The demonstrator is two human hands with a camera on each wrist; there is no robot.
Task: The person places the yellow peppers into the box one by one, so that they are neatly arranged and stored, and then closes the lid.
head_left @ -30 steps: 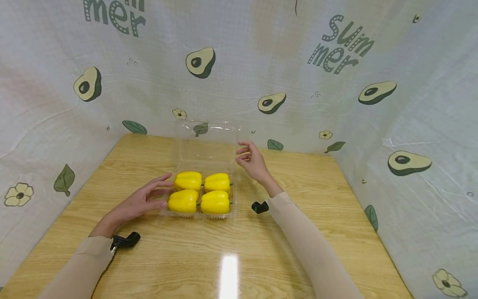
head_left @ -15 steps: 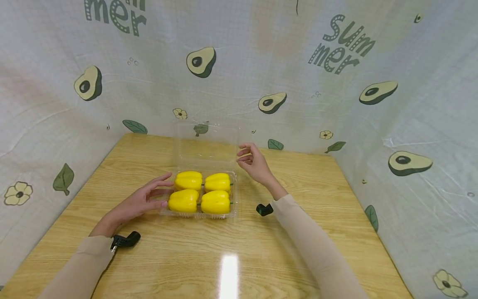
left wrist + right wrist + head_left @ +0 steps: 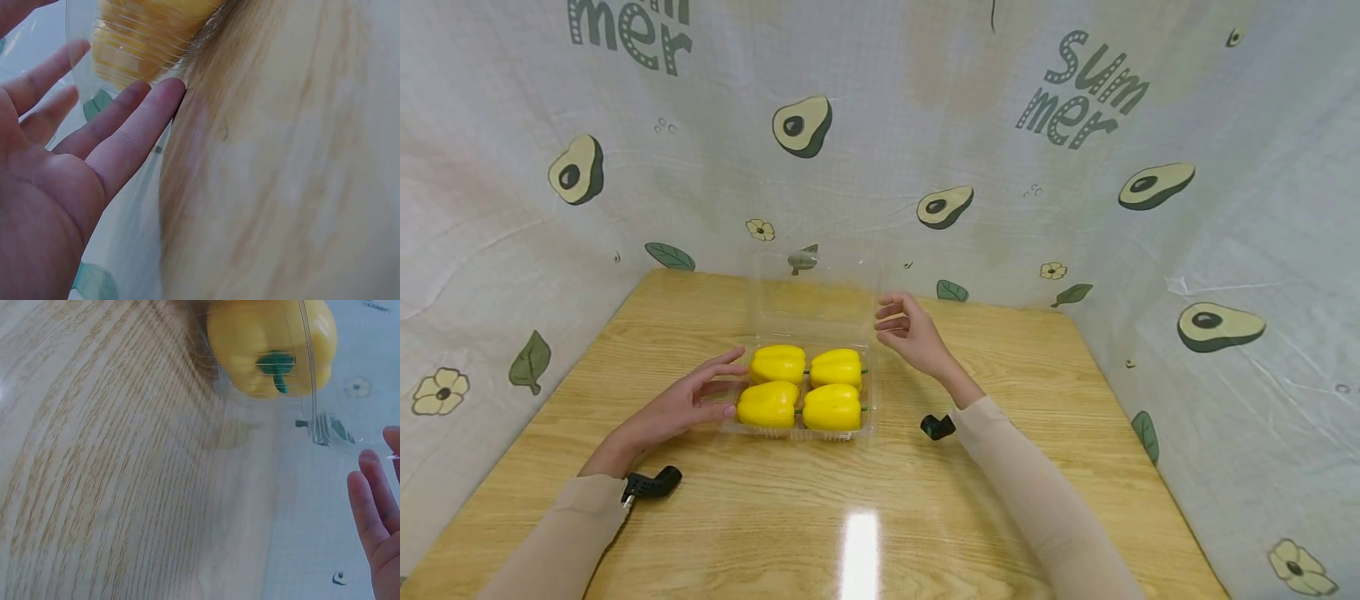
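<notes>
Several yellow bell peppers point(image 3: 832, 407) with green stems sit in two rows inside a clear plastic clamshell box point(image 3: 872, 392) on the table. Its transparent lid point(image 3: 820, 296) stands raised at the far side. My left hand point(image 3: 681, 404) is at the box's left side, fingers spread and thumb by the near left corner; in the left wrist view, fingertips point(image 3: 167, 90) are right at the ribbed wall. My right hand point(image 3: 917, 337) is at the lid's right edge. In the right wrist view its extended fingers point(image 3: 369, 487) meet that clear edge.
The wooden table point(image 3: 760, 533) ends at a white cloth point(image 3: 865, 158) printed with avocados, leaves and flowers, which rises at the back and both sides. Black wrist cameras point(image 3: 655, 482) are worn at both sleeves.
The raised lid has tipped slightly, its top edge lower than before. My right hand has moved a little lower and toward me with it. My left hand and the peppers have stayed put.
</notes>
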